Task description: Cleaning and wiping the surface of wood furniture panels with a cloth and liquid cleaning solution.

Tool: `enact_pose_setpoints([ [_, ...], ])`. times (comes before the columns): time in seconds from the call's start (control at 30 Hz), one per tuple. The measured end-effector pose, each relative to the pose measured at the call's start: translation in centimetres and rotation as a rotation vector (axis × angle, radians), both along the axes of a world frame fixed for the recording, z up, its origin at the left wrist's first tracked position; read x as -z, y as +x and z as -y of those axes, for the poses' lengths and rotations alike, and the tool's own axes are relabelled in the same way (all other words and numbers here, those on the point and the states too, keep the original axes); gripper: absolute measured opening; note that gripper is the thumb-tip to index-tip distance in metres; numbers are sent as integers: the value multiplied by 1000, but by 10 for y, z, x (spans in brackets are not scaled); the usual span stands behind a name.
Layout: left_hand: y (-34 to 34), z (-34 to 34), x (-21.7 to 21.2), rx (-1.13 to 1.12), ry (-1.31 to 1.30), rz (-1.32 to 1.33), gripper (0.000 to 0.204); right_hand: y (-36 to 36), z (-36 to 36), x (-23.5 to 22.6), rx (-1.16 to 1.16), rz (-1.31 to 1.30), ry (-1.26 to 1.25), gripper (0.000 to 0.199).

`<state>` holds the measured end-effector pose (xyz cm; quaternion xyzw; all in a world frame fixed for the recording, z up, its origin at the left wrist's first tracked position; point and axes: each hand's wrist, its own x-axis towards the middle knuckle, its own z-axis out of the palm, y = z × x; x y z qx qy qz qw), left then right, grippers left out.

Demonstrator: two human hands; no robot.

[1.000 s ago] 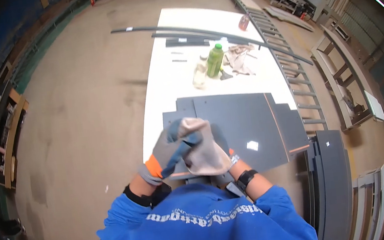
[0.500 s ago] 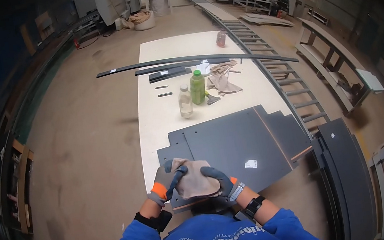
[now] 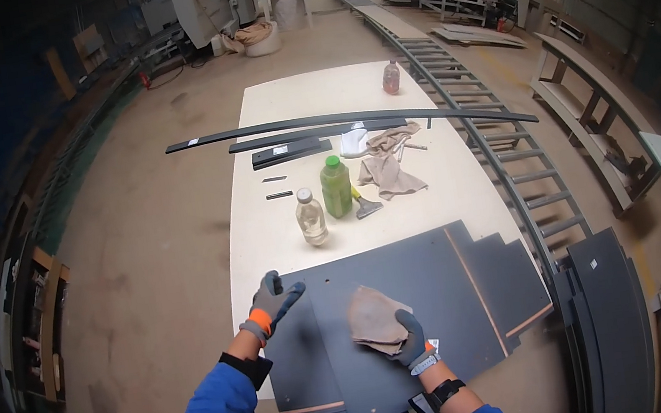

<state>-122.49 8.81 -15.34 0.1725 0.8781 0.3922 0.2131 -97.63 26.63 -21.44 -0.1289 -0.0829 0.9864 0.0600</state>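
A brown cloth (image 3: 373, 319) lies pressed on the top dark grey panel (image 3: 411, 296) of a stack at the near end of the pale worktable (image 3: 332, 96). The gloved right hand (image 3: 409, 343) grips the cloth's near edge, fingers closed over it. The gloved left hand (image 3: 274, 303) hovers at the panel's left edge with fingers spread, holding nothing. Just beyond the panels stand a clear bottle (image 3: 311, 218) and a green bottle (image 3: 336, 187), with a scraper (image 3: 364, 203) and a crumpled rag (image 3: 386, 166) beside them. Farther off, long curved dark strips (image 3: 335, 120) cross the table, and a small reddish bottle (image 3: 390, 78) stands near its far end.
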Motion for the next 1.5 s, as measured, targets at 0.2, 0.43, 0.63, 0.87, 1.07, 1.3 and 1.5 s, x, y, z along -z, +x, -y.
enact_pose_setpoints([
  [0.2,-56,-90,50,-121,31,-54,114,12,-51,62,-50,231,-123,55],
  [0.43,-109,-170,122,-250,246,-67,114,3,-56,88,-169,291,-57,55],
  [0.63,-132,-181,139,-325,363,-197,112,7,-56,74,-219,439,-148,58],
  [0.87,-143,-177,132,-348,220,-134,80,-7,-61,71,-224,349,-191,63],
  [1.07,-95,-124,47,-313,646,-56,51,2,-66,44,-58,415,-134,69],
  [1.3,-3,7,-62,-38,518,-8,66,-3,-48,1,-21,132,-15,74],
  [1.5,102,73,-83,51,492,92,73,-14,69,-19,-75,173,-29,69],
])
